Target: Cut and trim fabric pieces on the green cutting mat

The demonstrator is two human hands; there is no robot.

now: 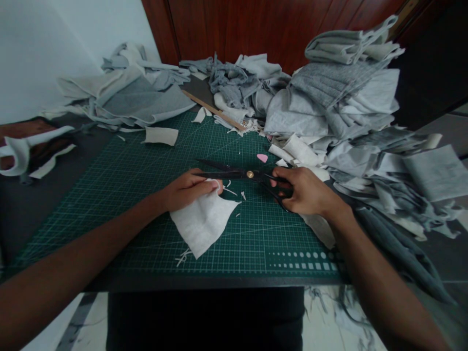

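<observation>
My left hand [192,189] pinches the top edge of a pale fabric piece [206,222], which hangs down toward me above the green cutting mat [234,248]. In my right hand [305,189] are black scissors [234,173], my fingers wrapped through their handles. The blades point left and stand apart, the lower one beside my left fingertips and the fabric's upper edge. Thin fabric trimmings [184,256] lie on the mat below the piece, with a few more under the blades. A pink tailor's chalk [262,158] rests just beyond the scissors.
Grey and cream cloth is heaped at the right [329,102] and back left [139,97]. A wooden ruler [215,111] lies at the back, near a small cream scrap [161,136]. Another pale scrap [319,229] lies under my right wrist. Brown and white pieces [29,146] sit far left.
</observation>
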